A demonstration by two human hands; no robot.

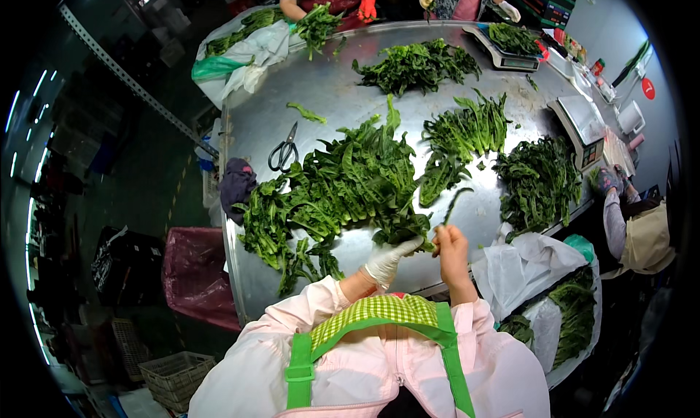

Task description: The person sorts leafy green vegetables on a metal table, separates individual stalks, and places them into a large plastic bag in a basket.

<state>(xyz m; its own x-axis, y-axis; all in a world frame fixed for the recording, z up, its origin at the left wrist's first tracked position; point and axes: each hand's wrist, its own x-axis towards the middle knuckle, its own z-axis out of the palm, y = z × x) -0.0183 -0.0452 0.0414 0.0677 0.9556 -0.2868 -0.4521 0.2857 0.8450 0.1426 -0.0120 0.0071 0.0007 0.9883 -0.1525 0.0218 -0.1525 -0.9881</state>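
Note:
My left hand [387, 260], in a white glove, grips a bunch of leafy greens [402, 231] near the table's front edge. Bare and closed, my right hand [453, 251] pinches a thin dark green strand [455, 203], perhaps a leaf stalk, close to the stem end of that bunch. Just beyond my left hand spreads a large heap of long-leaved greens [355, 172]. To the right of the heap lie a loose bunch [440, 172] and a row of stalks [476, 125]. A pair of black-handled scissors [284, 151] rests at the left, blades pointing away.
Two co-workers stand across the steel table [262, 117]; another person is at the right. Digital scales [582, 125] sit along the right side. Greens [538, 183] are piled at right. A plastic-lined bag [588, 330] stands near right, a maroon-lined bin [197, 276] at left.

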